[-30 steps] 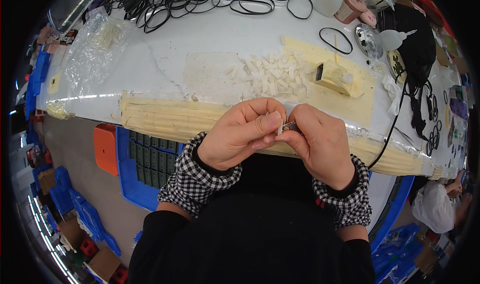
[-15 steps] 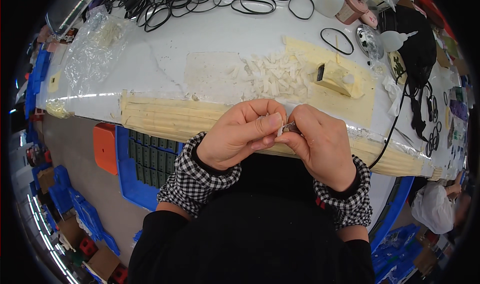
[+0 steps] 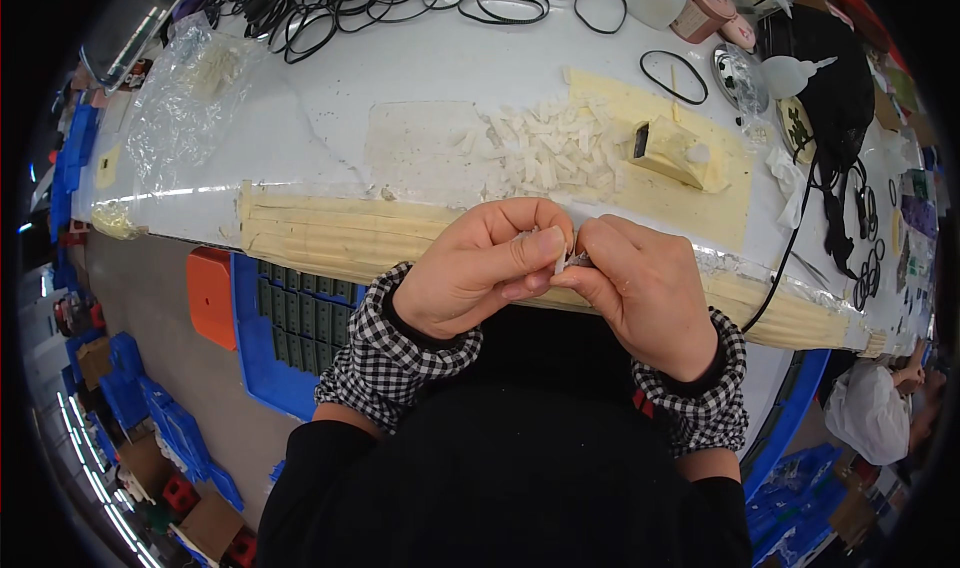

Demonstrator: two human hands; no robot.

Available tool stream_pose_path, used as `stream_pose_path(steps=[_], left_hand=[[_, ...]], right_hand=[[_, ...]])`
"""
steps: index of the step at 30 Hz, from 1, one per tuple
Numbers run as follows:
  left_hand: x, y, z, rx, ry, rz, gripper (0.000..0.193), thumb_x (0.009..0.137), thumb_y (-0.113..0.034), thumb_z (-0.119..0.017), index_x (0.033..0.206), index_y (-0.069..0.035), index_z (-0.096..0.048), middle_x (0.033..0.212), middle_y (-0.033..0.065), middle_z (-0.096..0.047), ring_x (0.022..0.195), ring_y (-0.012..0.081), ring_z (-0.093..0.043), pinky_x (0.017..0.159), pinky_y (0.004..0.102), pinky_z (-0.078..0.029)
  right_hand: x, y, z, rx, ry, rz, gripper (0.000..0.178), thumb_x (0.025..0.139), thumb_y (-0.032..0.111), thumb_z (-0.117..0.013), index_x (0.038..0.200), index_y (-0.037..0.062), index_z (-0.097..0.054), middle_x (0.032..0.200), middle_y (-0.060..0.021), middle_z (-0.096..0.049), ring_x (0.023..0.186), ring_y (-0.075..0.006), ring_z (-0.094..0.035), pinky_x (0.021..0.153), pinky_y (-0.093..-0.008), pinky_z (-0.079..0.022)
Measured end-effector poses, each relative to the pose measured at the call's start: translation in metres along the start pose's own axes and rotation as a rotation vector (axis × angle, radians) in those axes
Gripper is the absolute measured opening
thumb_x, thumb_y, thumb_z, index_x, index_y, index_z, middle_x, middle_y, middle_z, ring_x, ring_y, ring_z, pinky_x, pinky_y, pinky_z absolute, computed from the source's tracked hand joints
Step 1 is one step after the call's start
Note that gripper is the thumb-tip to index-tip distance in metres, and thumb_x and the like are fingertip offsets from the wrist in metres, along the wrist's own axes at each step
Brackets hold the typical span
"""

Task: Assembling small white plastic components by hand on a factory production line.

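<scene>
In front of my chest, at the table's near edge, my two hands meet. My left hand (image 3: 488, 270) pinches a small white strip (image 3: 560, 265) between thumb and fingers. My right hand (image 3: 648, 293) is closed beside it, its thumb and forefinger on a small greyish piece (image 3: 580, 260) that touches or nearly touches the strip. The fingers hide most of that piece, so its kind cannot be told. Just beyond the hands lies a heap of short whitish strips (image 3: 555, 153). To its right sits a yellow-taped block (image 3: 672, 158) with a dark slot at one end.
Black rubber belts (image 3: 505, 6) lie tangled at the back. Crumpled clear plastic (image 3: 190, 98) lies at left. Cups (image 3: 702, 13), a black bag (image 3: 825, 88) and a black cable crowd the right. Below the edge stand a blue crate (image 3: 262, 368) of dark green parts and an orange stool (image 3: 211, 298).
My right hand has turned and shifted slightly, and less of the greyish piece shows between its fingers. My left hand stays in place on the white strip.
</scene>
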State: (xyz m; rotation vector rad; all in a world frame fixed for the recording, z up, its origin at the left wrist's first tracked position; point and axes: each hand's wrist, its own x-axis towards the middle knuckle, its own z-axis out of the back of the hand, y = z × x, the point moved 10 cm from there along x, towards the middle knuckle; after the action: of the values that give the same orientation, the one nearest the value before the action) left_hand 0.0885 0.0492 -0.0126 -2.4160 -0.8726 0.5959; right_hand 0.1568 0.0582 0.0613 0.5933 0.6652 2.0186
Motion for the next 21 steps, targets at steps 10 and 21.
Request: stream_pose_path(steps=[10, 21], left_hand=[[-0.0011, -0.0005, 0.0008, 0.003, -0.007, -0.002, 0.019, 0.096, -0.022, -0.052, 0.09, -0.004, -0.053, 0.072, -0.0037, -0.046, 0.059, 0.0013, -0.037, 0.053, 0.0152, -0.03], [-0.0014, 0.0009, -0.001, -0.032, 0.013, -0.006, 0.019, 0.096, -0.022, -0.052, 0.091, -0.003, -0.053, 0.072, -0.0035, -0.046, 0.058, 0.0018, -0.036, 0.053, 0.0153, -0.031]], right_hand=[[-0.0002, 0.0006, 0.001, -0.034, -0.027, 0.009, 0.028, 0.082, 0.036, -0.062, 0.083, 0.0087, -0.054, 0.067, -0.0052, -0.052, 0.06, -0.0247, -0.055, 0.051, -0.0334, -0.043], [0.0, 0.0019, 0.002, 0.054, -0.033, -0.003, 0.029, 0.084, 0.032, -0.062, 0.08, 0.0035, -0.054, 0.07, -0.0086, -0.053, 0.06, -0.0278, -0.054, 0.052, -0.0336, -0.042]])
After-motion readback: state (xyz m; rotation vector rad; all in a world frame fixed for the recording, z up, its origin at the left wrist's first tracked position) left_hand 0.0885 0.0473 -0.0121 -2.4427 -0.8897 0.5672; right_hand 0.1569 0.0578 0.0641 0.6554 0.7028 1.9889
